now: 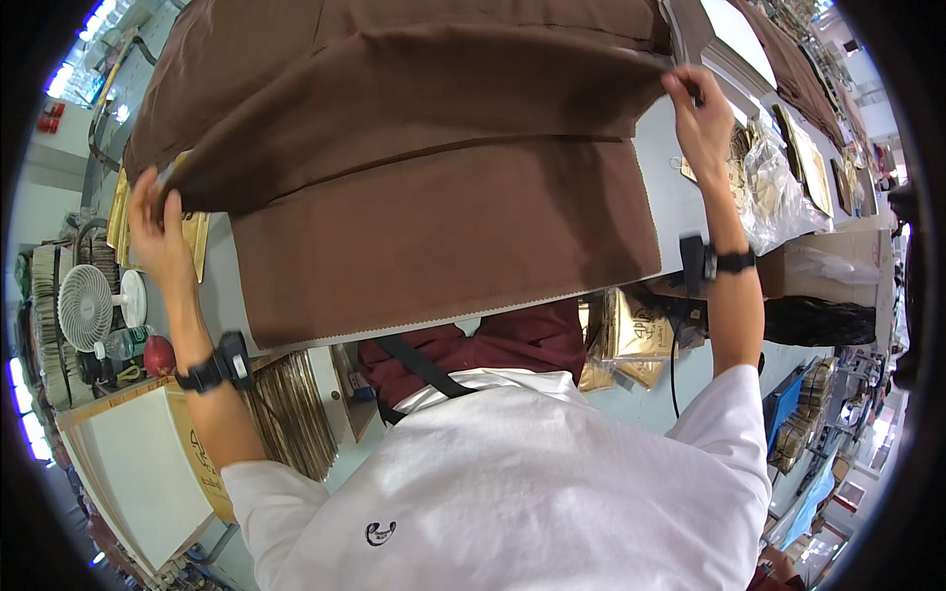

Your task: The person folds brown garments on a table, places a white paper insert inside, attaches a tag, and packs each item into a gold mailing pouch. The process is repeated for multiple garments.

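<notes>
A large brown cloth [443, 236] lies over a grey table [669, 177], its near part flat and reaching the front edge. A raised fold of it stretches between my hands. At the left, my left hand [159, 229] grips the fold's left end between thumb and fingers. My right hand [701, 111] pinches the right end of the fold, farther from my body. More of the same brown fabric is heaped beyond the fold. Both wrists carry black straps with small devices.
Gold printed packets [196, 240] lie by my left hand. On the far left are a white fan [85, 306], a plastic bottle [126, 342] and a reddish round fruit [159, 356]. Right of the cloth sit clear plastic bags [772, 185]. More gold packets [635, 325] are below the table edge.
</notes>
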### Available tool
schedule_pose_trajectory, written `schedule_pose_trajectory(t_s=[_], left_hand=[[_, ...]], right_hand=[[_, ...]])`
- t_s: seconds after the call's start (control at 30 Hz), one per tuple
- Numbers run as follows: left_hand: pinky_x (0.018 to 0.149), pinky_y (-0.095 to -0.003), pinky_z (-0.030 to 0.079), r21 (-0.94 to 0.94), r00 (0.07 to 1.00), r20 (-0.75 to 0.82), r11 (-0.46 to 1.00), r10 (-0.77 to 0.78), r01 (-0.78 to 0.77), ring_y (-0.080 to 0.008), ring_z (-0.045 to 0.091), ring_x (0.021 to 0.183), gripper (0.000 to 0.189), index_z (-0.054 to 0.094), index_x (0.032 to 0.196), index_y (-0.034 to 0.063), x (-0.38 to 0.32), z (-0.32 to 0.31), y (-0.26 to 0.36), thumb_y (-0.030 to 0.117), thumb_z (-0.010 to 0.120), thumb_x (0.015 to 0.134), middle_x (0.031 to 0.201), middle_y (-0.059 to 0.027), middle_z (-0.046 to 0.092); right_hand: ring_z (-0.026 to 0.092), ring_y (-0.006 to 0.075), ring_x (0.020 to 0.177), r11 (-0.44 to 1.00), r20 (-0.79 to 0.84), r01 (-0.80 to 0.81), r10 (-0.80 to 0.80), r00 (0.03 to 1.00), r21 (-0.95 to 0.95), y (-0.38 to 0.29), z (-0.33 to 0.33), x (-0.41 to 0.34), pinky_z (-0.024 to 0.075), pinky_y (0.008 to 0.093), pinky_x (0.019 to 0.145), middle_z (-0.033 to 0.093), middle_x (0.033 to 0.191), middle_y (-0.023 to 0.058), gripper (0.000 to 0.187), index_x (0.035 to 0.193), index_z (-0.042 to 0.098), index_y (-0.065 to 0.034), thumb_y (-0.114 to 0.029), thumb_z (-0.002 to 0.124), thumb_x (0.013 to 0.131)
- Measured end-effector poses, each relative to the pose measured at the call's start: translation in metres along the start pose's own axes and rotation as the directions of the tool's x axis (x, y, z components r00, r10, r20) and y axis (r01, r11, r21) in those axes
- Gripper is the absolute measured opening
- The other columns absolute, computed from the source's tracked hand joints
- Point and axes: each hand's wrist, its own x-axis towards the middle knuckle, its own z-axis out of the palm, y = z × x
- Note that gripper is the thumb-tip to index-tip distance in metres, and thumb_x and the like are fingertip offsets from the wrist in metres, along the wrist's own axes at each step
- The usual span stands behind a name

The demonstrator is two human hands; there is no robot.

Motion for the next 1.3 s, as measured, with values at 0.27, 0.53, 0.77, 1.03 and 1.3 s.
schedule_pose_trajectory(t_s=[0.27, 0.53, 0.77, 1.03, 1.3], left_hand=[[0.102, -0.0353, 0.047, 0.160, 0.853, 0.362, 0.926, -0.377, 0.341, -0.0218, 0.062, 0.113, 0.029, 0.068, 0.122, -0.0020, -0.145, -0.092, 0.025, 0.013, 0.071, 0.098, 0.122, -0.0106, 0.066], [0.090, -0.0328, 0.050, 0.553, 0.928, 0.158, 0.808, -0.338, 0.200, -0.0186, 0.062, 0.098, 0.040, 0.071, 0.124, 0.0012, -0.152, -0.036, 0.020, 0.019, 0.081, 0.090, 0.110, -0.0066, 0.067], [0.072, -0.0262, 0.051, 0.467, 0.854, 0.047, 0.767, -0.518, 0.440, -0.0102, 0.058, 0.072, 0.037, 0.075, 0.114, -0.0010, -0.124, -0.016, -0.018, 0.026, 0.084, 0.090, 0.083, -0.0019, 0.069], [0.066, -0.0256, 0.047, 0.246, 0.825, -0.001, 0.800, -0.565, 0.548, -0.0051, 0.057, 0.074, 0.031, 0.073, 0.096, -0.0029, -0.118, -0.012, -0.014, 0.027, 0.080, 0.095, 0.080, -0.0011, 0.068], [0.077, -0.0291, 0.051, 0.350, 0.614, 0.405, 0.735, -0.678, 0.581, -0.0100, 0.061, 0.084, 0.034, 0.068, 0.105, -0.0061, -0.133, -0.037, 0.023, 0.021, 0.081, 0.091, 0.095, -0.0061, 0.073]], right_hand=[[0.067, 0.0298, 0.101, 0.999, 0.536, -0.031, 0.012, 0.844, 0.027, -0.025, -0.089, -0.146, 0.0530, 0.0375, 0.090, 0.072, 0.107, 0.0125, 0.011, 0.099, 0.070, -0.0013, -0.001, 0.075, 0.089], [0.053, 0.0364, 0.136, 0.992, 0.509, -0.007, 0.072, 0.858, -0.129, -0.029, -0.021, -0.170, 0.0441, 0.0442, 0.112, 0.056, 0.148, 0.0167, 0.040, 0.139, 0.063, -0.0092, -0.018, 0.068, 0.100], [0.026, 0.0332, 0.156, 0.909, 0.602, 0.228, 0.031, 0.798, -0.348, 0.008, 0.037, -0.152, 0.0182, 0.0483, 0.127, 0.032, 0.168, 0.0144, 0.056, 0.160, 0.041, -0.0168, -0.040, 0.045, 0.110], [0.049, 0.0348, 0.140, 0.945, 0.560, 0.147, 0.045, 0.827, -0.293, -0.006, 0.025, -0.131, 0.0373, 0.0467, 0.117, 0.054, 0.152, 0.0127, 0.043, 0.143, 0.061, -0.0128, -0.034, 0.057, 0.106], [0.059, 0.0356, 0.128, 0.958, 0.594, 0.172, -0.003, 0.804, -0.229, 0.029, 0.035, -0.077, 0.0476, 0.0456, 0.107, 0.064, 0.140, 0.0142, 0.035, 0.130, 0.069, -0.0066, -0.026, 0.064, 0.101]])
